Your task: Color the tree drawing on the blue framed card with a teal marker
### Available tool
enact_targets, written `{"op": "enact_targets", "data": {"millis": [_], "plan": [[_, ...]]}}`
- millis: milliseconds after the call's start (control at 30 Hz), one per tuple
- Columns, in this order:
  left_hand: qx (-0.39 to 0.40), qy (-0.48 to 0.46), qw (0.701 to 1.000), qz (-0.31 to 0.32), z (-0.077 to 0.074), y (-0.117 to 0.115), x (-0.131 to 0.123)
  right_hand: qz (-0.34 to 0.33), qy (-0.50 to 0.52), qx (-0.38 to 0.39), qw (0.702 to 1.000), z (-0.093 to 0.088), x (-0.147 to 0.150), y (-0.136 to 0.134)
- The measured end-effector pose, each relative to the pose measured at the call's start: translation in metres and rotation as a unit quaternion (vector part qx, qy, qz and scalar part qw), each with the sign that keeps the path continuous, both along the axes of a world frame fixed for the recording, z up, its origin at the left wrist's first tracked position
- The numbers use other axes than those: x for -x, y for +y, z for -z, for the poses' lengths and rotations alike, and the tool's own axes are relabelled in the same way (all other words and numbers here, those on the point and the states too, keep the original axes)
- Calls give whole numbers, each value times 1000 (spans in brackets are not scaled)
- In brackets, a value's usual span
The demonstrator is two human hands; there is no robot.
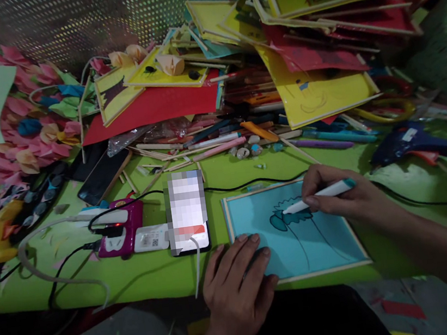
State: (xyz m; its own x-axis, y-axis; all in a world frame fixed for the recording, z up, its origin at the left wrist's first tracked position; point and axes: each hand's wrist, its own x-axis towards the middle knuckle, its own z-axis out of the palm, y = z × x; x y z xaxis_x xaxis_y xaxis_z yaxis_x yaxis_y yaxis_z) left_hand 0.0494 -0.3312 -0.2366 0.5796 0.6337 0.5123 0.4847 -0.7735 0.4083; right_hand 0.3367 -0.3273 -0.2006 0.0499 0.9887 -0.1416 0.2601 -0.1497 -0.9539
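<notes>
Pinched between thumb and bent fingers of the right hand [334,197], a slim white plastic marker with a teal end [326,193], slanting down leftward. Right at its tip, a teal-filled oval [278,224], joined to a jagged-edged teal shape [295,214] with long, thin curved lines running nearward. Cannot tell whether tip and paper touch. Below the marker and under the left fingers, a flat light-blue paper sheet [250,216], edged with thin pale wooden strips [323,272]. On its near-left corner, the left hand [237,286], palm down, fingers slightly spread.

Just left of those fingers, a lit smartphone [187,211]; farther left, a glossy purple plastic power strip [134,217], all on a smooth bright-green tabletop [152,281]. Right of the right fingers, a dark-blue plastic glue gun [418,144]. Well beyond both hands, stick-edged yellow paper sheets [321,97] in an untidy heap, cut off at the top.

Hidden by the left hand: the sheet's near-left corner. Hidden by the right: its far-right corner. Unreadable, blurred into blocks: the phone screen.
</notes>
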Motion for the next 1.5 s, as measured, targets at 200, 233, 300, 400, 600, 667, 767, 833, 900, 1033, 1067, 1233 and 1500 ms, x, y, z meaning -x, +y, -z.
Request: {"op": "enact_targets", "data": {"millis": [200,233,300,400,600,667,767,833,900,1033,1067,1233,1500], "plan": [[-5,1,1000,1,0,0,0,8,19,-19,1000,2,0,-1],[-5,2,1000,1,0,1,1,4,19,-18,1000,3,-1,-1],[-6,6,1000,0,0,1,1,-4,17,-14,1000,4,-2,-1],[-6,6,1000,1,0,1,1,3,13,-13,1000,5,-3,-1],[-2,-1,1000,2,2,0,1,9,12,-9,1000,3,-2,-1],[-3,-1,1000,2,2,0,1,8,15,-9,1000,3,-2,-1],[-3,0,1000,3,1,0,1,11,26,-17,999,4,-2,-1],[-4,1,1000,3,1,0,1,6,28,-19,999,6,-2,-1],[-4,2,1000,4,1,0,1,0,26,-14,1000,7,-3,-2],[-4,0,1000,3,1,1,1,1,25,-9,1000,8,-4,-3],[-5,0,1000,2,1,1,1,-1,24,-8,1000,7,-4,-3],[-2,3,1000,5,1,0,2,-26,8,-8,1000,2,-3,-2],[-2,2,1000,5,0,1,1,-5,2,-11,1000,2,-2,0]]}}
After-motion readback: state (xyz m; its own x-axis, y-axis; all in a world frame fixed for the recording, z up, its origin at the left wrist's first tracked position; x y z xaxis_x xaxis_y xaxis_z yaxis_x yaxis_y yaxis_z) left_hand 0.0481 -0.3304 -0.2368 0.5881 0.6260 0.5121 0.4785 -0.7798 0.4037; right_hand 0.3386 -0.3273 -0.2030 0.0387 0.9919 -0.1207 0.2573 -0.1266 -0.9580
